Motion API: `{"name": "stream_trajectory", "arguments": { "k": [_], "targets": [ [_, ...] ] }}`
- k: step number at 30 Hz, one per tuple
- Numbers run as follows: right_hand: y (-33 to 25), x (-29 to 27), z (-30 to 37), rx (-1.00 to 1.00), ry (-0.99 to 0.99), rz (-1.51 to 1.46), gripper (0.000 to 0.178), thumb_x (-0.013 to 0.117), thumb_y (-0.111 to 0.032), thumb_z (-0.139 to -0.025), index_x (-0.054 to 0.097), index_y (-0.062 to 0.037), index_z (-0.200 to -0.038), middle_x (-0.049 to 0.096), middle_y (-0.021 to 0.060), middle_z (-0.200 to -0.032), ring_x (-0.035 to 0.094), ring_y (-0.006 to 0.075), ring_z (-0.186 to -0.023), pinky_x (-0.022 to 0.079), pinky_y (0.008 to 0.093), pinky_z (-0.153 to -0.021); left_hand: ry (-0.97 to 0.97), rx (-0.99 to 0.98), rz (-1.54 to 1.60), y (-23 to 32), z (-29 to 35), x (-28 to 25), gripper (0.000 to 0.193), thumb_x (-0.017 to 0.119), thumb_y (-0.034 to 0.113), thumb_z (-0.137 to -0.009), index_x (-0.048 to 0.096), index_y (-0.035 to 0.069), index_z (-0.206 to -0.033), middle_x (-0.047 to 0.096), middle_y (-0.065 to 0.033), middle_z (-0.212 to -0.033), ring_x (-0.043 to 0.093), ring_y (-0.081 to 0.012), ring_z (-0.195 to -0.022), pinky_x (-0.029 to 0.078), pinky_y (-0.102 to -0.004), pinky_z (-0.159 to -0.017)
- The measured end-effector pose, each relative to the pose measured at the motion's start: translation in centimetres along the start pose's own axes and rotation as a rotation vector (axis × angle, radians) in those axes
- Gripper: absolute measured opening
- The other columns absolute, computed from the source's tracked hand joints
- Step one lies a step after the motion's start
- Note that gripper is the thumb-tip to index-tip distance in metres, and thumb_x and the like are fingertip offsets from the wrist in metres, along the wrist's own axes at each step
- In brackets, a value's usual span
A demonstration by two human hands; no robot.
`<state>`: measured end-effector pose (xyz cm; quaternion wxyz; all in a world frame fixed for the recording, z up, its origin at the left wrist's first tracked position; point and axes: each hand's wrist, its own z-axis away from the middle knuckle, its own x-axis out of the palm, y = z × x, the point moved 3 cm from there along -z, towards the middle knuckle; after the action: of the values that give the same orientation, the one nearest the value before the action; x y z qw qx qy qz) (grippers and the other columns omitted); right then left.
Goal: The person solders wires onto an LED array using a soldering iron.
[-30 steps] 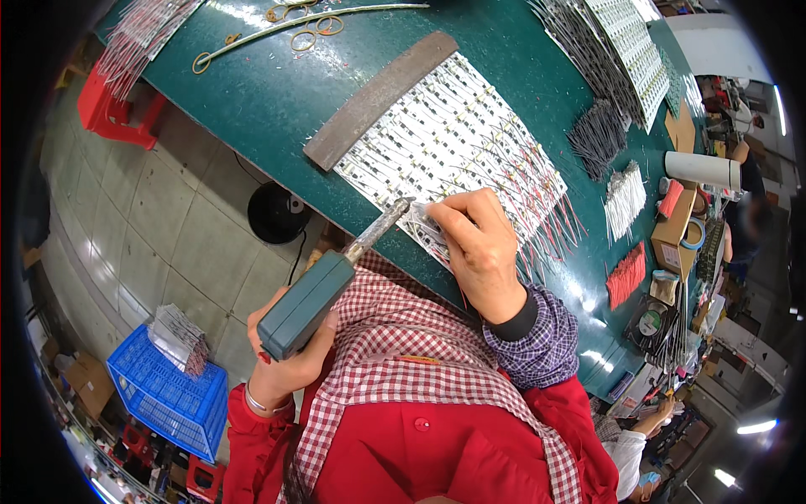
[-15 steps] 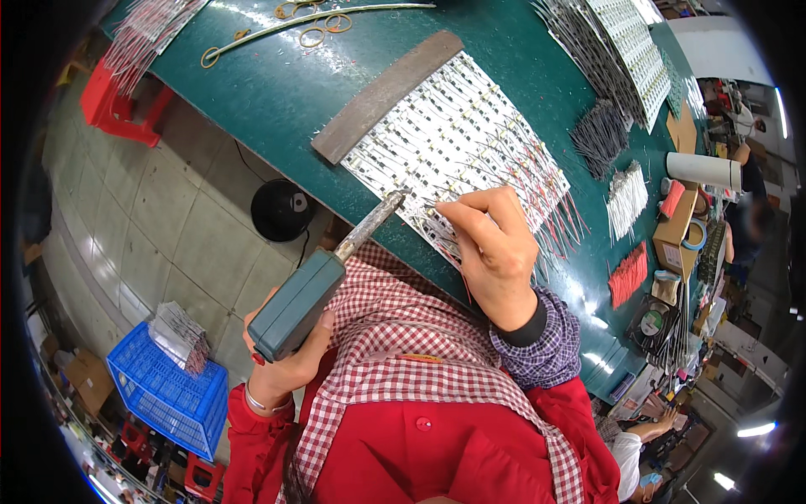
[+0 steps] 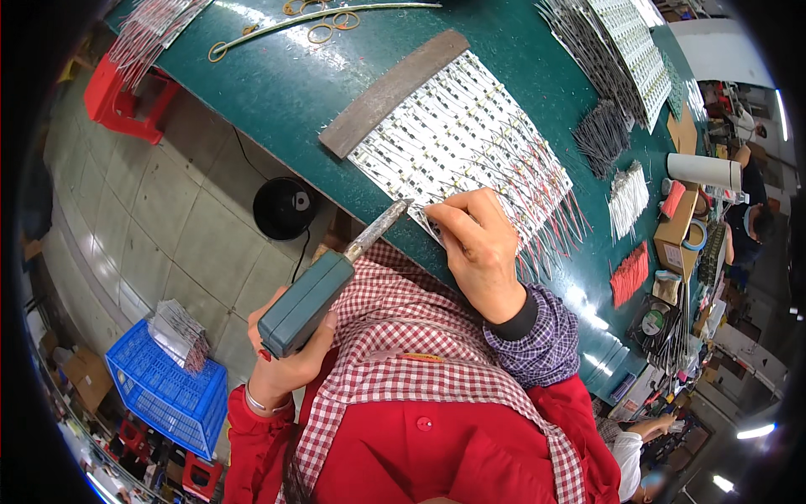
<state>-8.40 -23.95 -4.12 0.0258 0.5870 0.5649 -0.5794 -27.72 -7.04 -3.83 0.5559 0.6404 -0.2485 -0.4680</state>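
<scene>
The soldering tool (image 3: 307,304), boxy and dark green, sits in the left grip (image 3: 292,370), its mottled metal barrel (image 3: 379,231) slanting up to a tip just beside the right grip (image 3: 480,249). Beyond both grips, the white circuit-board sheet (image 3: 445,139) lies flat, dotted with black in rows, red and dark wires (image 3: 541,202) fringing its end right of the right grip.

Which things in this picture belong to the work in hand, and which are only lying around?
In use, it seems:
- dark green metal-tipped tool, in the left hand
- white wired panel, at the right hand
- brownish bar along the panel's edge
- probably the red wire bundle

Apparently just lying about:
- blue crate
- red stool
- black round container
</scene>
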Motion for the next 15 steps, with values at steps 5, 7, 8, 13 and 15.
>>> {"name": "stream_trajectory", "arguments": {
  "k": [5, 7, 8, 13, 15],
  "targets": [
    [-0.02, 0.01, 0.09, -0.006, -0.01, 0.034, 0.026, 0.072, 0.008, -0.07, 0.069, -0.0007, -0.095, 0.06, 0.0094, -0.087, 0.058, 0.0278, -0.082, 0.049, 0.0376, -0.069, -0.036, 0.029, -0.016, -0.09, -0.09, 0.17, 0.017, 0.072, -0.001, -0.076, 0.07, -0.005, -0.092, 0.065, -0.013, -0.08, 0.061, -0.0215, -0.061, 0.048, -0.0295, -0.055],
    [-0.07, 0.05, 0.08, -0.007, -0.013, 0.038, 0.026, 0.072, 0.008, -0.07, 0.069, -0.0008, -0.095, 0.06, 0.0094, -0.087, 0.058, 0.0277, -0.082, 0.049, 0.0376, -0.069, -0.033, 0.025, -0.002, -0.29, 0.03, 0.26, 0.017, 0.072, -0.002, -0.076, 0.07, -0.005, -0.092, 0.064, -0.0127, -0.079, 0.06, -0.0212, -0.059, 0.047, -0.0299, -0.054],
    [-0.09, 0.05, 0.09, -0.009, -0.016, 0.043, 0.026, 0.072, 0.008, -0.07, 0.069, -0.0008, -0.095, 0.06, 0.0094, -0.087, 0.058, 0.0277, -0.082, 0.049, 0.0375, -0.069, -0.031, 0.021, 0.011, -0.34, 0.05, 0.29, 0.016, 0.072, -0.002, -0.076, 0.069, -0.004, -0.091, 0.063, -0.0124, -0.078, 0.059, -0.0209, -0.058, 0.046, -0.0303, -0.053],
    [-0.03, 0.18, 0.25, 0.003, -0.015, 0.057, 0.029, 0.071, 0.01, -0.069, 0.07, -0.0025, -0.095, 0.061, 0.0089, -0.087, 0.059, 0.027, -0.082, 0.05, 0.0366, -0.069, -0.067, 0.011, -0.024, 0.19, -0.29, 0.08, 0.015, 0.072, -0.001, -0.076, 0.069, -0.004, -0.09, 0.061, -0.0112, -0.076, 0.057, -0.0205, -0.056, 0.044, -0.031, -0.052],
    [0.05, 0.16, 0.25, 0.01, -0.008, 0.063, 0.033, 0.071, 0.012, -0.067, 0.072, -0.004, -0.095, 0.062, 0.0083, -0.086, 0.061, 0.0263, -0.081, 0.05, 0.0359, -0.068, -0.072, -0.013, -0.014, 0.24, -0.37, 0.06, 0.015, 0.072, -0.001, -0.075, 0.068, -0.004, -0.09, 0.061, -0.0109, -0.075, 0.057, -0.0205, -0.056, 0.044, -0.0311, -0.051]
  ]
}}
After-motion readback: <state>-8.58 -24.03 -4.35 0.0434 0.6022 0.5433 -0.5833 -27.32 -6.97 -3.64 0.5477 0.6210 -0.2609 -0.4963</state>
